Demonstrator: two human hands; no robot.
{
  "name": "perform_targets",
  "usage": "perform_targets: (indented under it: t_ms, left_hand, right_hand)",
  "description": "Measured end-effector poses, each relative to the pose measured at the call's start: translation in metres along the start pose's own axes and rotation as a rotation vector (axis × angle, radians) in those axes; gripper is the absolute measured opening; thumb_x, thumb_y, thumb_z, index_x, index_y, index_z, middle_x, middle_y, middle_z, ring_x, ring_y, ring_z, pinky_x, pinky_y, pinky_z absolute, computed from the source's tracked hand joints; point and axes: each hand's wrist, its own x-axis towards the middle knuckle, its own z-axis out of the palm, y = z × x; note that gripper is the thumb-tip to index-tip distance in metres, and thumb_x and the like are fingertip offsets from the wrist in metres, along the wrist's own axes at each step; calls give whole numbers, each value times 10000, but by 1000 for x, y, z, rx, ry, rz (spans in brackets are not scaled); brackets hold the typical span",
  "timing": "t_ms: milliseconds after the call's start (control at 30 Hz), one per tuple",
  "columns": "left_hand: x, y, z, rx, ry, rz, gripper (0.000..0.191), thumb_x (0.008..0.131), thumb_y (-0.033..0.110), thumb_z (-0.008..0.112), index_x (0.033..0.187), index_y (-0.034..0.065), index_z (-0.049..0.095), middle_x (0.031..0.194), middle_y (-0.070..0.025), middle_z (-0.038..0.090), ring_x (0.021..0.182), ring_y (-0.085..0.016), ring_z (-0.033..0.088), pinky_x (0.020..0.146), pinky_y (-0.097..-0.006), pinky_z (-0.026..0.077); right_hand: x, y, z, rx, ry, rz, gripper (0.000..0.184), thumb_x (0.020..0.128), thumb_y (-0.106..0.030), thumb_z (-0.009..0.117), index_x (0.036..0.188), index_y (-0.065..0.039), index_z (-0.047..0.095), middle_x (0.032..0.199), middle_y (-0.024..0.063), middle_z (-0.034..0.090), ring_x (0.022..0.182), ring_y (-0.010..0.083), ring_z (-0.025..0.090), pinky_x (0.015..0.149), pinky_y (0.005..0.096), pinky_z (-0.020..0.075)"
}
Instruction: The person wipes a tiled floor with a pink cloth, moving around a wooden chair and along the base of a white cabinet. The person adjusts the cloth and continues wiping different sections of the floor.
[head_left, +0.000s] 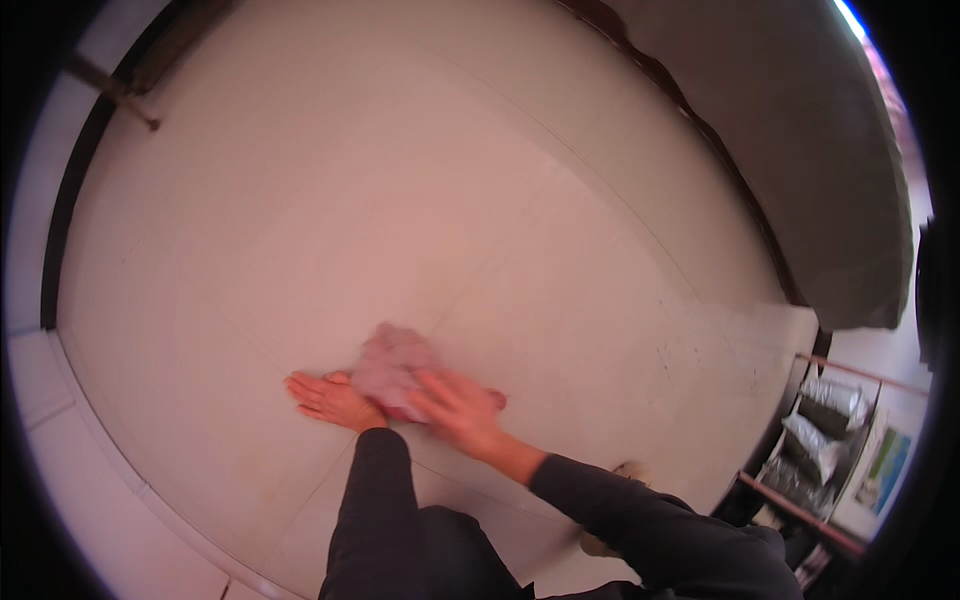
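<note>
A crumpled pinkish cloth (391, 364) with red parts at its lower edge lies on the pale tiled floor (360, 187) before me. My right hand (459, 409) reaches over the cloth's right side, its fingers on the fabric; motion blur hides whether they grip it. Just left of the cloth, my left hand (330, 397) is stretched out low against the floor, fingers pointing left and nothing held. Its thumb side is close to the cloth's edge.
A grey fabric-covered piece of furniture (780, 150) borders the floor at upper right. Lower right, a rack (799, 499) holds silvery packages (814, 442). A furniture leg (139, 109) stands at upper left. White tiled wall (82, 465) runs along the left. My shoe (600, 544) is partly visible.
</note>
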Motion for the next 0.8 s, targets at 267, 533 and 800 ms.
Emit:
perform_targets:
  t_ms: [267,533,800]
  left_hand:
    - [8,-3,11,54,70,43,490,945,190,383,1386,-23,377,1438,-196,419,1358,-308,369,1064,-484,307]
    - [20,7,11,-51,35,-14,501,936,249,363,1340,-38,433,1426,-196,436,1348,-309,377,1072,-499,268]
    - [40,-2,19,-44,72,-26,495,860,278,469,1248,-28,499,1306,-172,522,1262,-312,443,1011,-496,303]
  right_hand:
    - [37,96,-36,-247,129,81,407,619,-188,699,1015,-134,623,1145,117,572,1061,316,538,829,456,422]
    - [-139,245,-154,-650,549,781,492,800,-149,617,1285,-101,550,1313,179,511,1108,382,506,933,473,426]
    - [-177,93,-97,-336,567,506,476,786,-69,577,1262,-83,586,1229,161,608,1117,361,560,928,418,453]
